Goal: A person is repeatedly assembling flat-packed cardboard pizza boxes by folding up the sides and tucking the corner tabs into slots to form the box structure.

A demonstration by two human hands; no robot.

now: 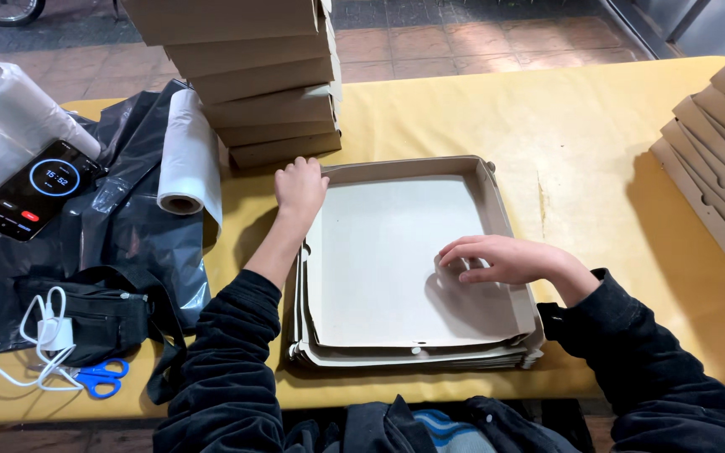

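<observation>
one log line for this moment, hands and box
left hand: on far-left corner of cardboard box | right hand: flat on box floor | box: walls partly up, atop flat blanks | finished boxes: stacked behind

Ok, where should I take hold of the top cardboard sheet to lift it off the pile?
Probably at the top cardboard sheet's near edge, coming from the person's side: that edge lies flat and overhangs the pile. The far and right edges are already folded upright; the left hand sits on the far-left corner, the right hand presses the panel.
</observation>
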